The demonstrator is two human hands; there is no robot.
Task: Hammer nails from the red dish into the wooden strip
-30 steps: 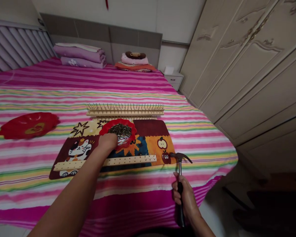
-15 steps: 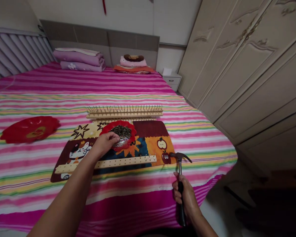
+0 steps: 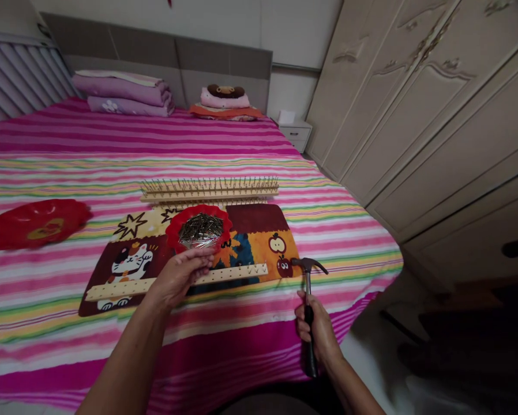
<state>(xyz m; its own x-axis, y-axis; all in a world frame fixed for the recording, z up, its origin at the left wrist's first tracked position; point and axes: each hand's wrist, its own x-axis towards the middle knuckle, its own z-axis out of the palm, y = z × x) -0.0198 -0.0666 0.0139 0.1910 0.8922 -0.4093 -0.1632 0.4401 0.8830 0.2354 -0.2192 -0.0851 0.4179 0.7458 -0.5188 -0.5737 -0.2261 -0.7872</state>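
Observation:
My right hand is closed round the dark grip of a claw hammer, its head up near the mat's right edge. My left hand is pinched just in front of a red scalloped bowl of loose nails; whatever is between the fingertips is too small to make out. Under that hand, partly hidden by it, lies a pale wooden strip with rows of holes. A few nails stand in its right end. Strip and bowl rest on a patterned mat.
Behind the mat are wooden strips bristling with upright nails. A red plate lies at left on the striped bedspread. Folded bedding sits by the headboard, and a wardrobe stands at right.
My left hand has drawn back from the nails in the bowl towards me, to above the wooden strip. My right hand keeps its hold on the hammer. The view has shifted slightly.

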